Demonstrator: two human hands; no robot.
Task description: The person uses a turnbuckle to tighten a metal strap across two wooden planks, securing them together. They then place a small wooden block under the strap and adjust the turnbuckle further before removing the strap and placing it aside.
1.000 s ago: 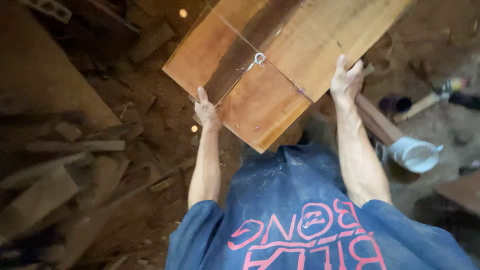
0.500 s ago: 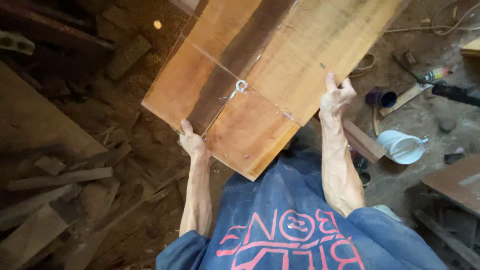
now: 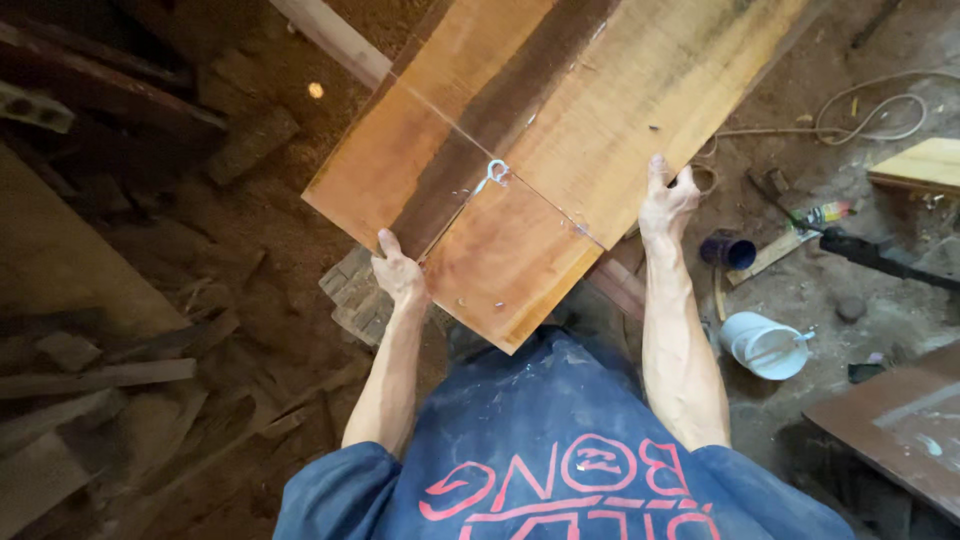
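Note:
A wide reddish-brown wooden plank (image 3: 560,130) with a dark stripe down its middle and white chalk lines across it is held in front of me, running up and right out of view. My left hand (image 3: 398,270) grips its near left edge, thumb on top. My right hand (image 3: 668,200) clasps the right edge, fingers curled over it. Below the plank I see my blue shirt (image 3: 560,450) with red print.
Scrap boards and offcuts (image 3: 100,380) lie piled on the dirt floor at the left. On the right are a white bucket (image 3: 765,345), a dark blue cup (image 3: 730,250), a coiled cable (image 3: 870,115), a pale board (image 3: 920,165) and a brown panel (image 3: 900,430).
The plank has shifted in view, its near end now nearer my chest. Both hands keep their grip on the edges. The view has moved over the floor, showing more to the right.

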